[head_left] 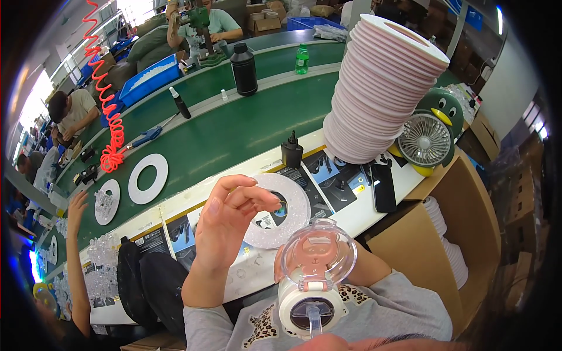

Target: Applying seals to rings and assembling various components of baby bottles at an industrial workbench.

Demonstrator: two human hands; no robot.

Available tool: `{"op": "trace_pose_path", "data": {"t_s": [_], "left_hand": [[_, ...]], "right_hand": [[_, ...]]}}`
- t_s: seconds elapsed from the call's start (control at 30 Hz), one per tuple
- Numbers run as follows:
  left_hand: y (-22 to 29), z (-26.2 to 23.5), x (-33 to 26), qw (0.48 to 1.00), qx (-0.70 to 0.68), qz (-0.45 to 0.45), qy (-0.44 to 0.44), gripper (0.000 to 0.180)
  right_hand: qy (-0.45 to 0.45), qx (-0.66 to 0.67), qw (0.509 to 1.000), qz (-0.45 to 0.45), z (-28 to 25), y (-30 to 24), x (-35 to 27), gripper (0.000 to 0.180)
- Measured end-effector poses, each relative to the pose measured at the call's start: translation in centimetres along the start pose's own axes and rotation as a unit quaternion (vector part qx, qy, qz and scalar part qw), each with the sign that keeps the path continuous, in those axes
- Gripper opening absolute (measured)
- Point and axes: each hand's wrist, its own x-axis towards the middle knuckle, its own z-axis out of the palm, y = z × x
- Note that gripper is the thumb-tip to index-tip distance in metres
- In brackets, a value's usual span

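Close below the camera is a straw water bottle (293, 313), its clear straw (315, 320) tilted up toward me. Its clear and pink domed lid (316, 251), with an animal face on it, is flipped back. My right forearm reaches the bottle from the right; my right hand (358, 270) is around it, its fingers mostly hidden by the lid. In the air left of the bottle, my left hand (225, 219) is raised, fingers loosely bent and apart, holding nothing. Behind it a speckled white flat ring (297, 202) lies on the printed bench top.
A tall stack of white rings (380, 88) stands at right, beside a penguin-shaped fan (426, 137) and a phone (383, 187). A black dropper bottle (291, 153) stands near the green conveyor (234, 134). A co-worker's arm (75, 251) reaches in at left; an open carton (410, 245) sits at right.
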Motion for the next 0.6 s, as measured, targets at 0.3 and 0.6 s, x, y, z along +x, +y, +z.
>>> {"op": "trace_pose_path", "data": {"t_s": [0.3,0.6], "left_hand": [[0.0,0.0,-0.1,1.000,0.003,-0.001,0.002,0.052],[0.1,0.0,-0.1,1.000,0.009,-0.002,0.003,0.052]], "right_hand": [[-0.008,-0.030,1.000,0.000,0.0,-0.7,0.3,0.092],[-0.002,0.000,0.999,0.033,0.0,-0.4,0.0,0.087]]}}
